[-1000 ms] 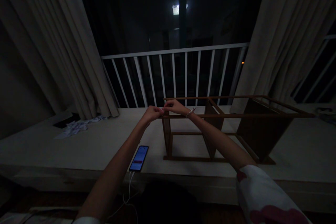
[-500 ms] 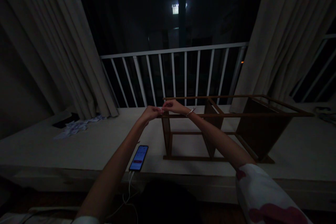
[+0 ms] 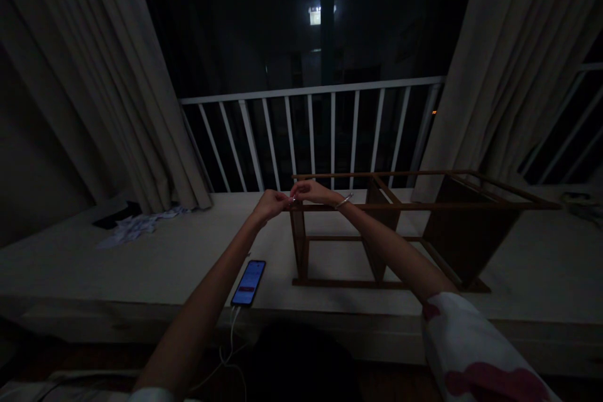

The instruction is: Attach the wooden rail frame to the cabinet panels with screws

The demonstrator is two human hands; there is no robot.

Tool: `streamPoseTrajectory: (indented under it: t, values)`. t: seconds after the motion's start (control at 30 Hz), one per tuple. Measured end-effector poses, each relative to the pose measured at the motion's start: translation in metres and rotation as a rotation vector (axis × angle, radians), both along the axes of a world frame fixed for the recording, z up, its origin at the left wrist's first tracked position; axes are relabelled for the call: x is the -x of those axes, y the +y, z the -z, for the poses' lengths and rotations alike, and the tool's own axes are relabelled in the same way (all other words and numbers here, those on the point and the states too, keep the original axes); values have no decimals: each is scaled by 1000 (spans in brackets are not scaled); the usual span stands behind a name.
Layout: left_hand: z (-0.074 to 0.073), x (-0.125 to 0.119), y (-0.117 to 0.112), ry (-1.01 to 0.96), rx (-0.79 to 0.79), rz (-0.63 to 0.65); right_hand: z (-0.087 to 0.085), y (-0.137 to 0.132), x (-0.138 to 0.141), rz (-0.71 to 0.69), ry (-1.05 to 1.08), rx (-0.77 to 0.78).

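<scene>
A brown wooden shelf frame [image 3: 348, 207] lies on its side on the pale ledge. At its near left upper corner my two hands meet. My left hand [image 3: 272, 205] comes from the left with its fingers pinched together. Over the corner, my right hand [image 3: 311, 191] is bent, thumb and fingertips closed as well. Between the fingertips shows a tiny shiny thing [image 3: 293, 200], too small and dark to name. A bracelet [image 3: 345, 200] circles my right wrist.
A lit phone [image 3: 249, 282] with a white cable [image 3: 232, 334] lies near the ledge's front edge. Crumpled papers [image 3: 136, 226] are at the left, by a curtain [image 3: 155, 138]. Behind the ledge [image 3: 202, 264] stands a white railing [image 3: 311, 93] before a dark window.
Both hands stay at the frame's corner. The left fingers have shifted slightly, and the small shiny thing between the fingertips shows a little more. The frame and phone rest as before.
</scene>
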State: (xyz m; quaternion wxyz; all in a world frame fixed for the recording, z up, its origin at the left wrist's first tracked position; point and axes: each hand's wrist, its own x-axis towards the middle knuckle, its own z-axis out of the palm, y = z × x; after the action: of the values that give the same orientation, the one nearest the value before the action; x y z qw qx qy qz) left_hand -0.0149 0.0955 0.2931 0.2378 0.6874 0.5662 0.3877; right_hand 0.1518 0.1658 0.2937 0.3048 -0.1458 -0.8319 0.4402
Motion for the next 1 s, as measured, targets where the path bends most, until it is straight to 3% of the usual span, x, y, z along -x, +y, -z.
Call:
streamPoseTrajectory:
  t: [0.27,0.53,0.67,0.8,1.0]
  values:
    - [-10,-10,-15,287,-179,-114,1,3,0,-40,39,27]
    - [-5,-7,-20,569,-501,-23,2,3,1,-52,59,67]
    - [-8,-6,-23,699,-556,-17,0,-1,1,-55,27,68]
    - [-12,-8,-26,739,-562,8,0,-2,0,-47,36,68]
    - [-9,-4,-23,630,-566,34,2,3,0,8,-4,35]
